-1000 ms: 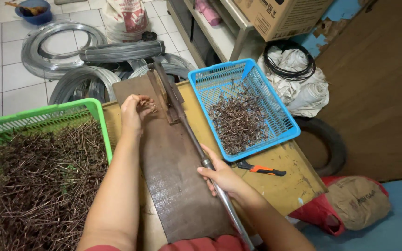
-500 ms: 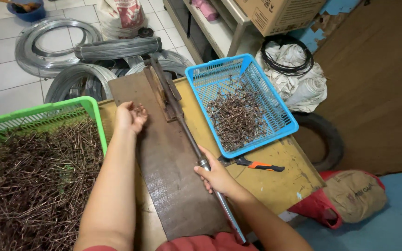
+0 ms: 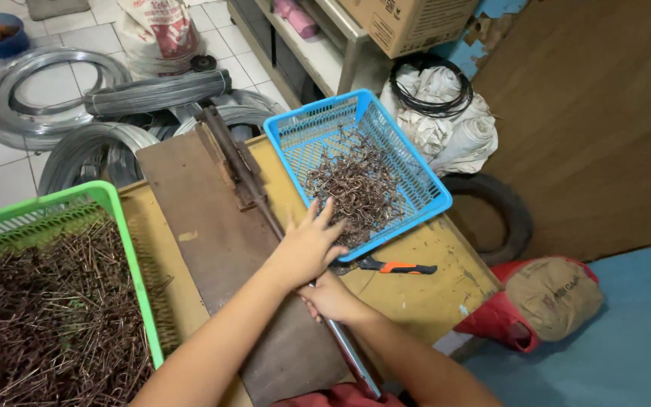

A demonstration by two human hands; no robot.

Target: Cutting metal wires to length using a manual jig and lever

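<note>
My left hand point(image 3: 309, 245) reaches across the brown board point(image 3: 197, 218) to the near rim of the blue basket point(image 3: 425, 185). Its fingers are spread and nothing shows in them. Rusty bent wire pieces point(image 3: 356, 188) lie heaped in the basket. My right hand point(image 3: 331, 298) sits under my left forearm, closed around the metal lever handle point(image 3: 344, 347). The lever runs up the board to its pivot point(image 3: 235, 162). At the left, a green basket point(image 3: 128, 256) holds several straight wire pieces point(image 3: 39, 316).
Orange-handled pliers point(image 3: 397, 267) lie on the yellow table point(image 3: 438, 294) by the blue basket. Wire coils point(image 3: 39, 83) and a sack point(image 3: 161, 30) are on the tiled floor behind. A tyre point(image 3: 508, 218) and a red-and-tan bag point(image 3: 551, 298) sit at the right.
My left hand has left the lever's pivot end and crossed right to the blue basket's near edge, fingers now spread. My right hand stays on the handle. The view has shifted.
</note>
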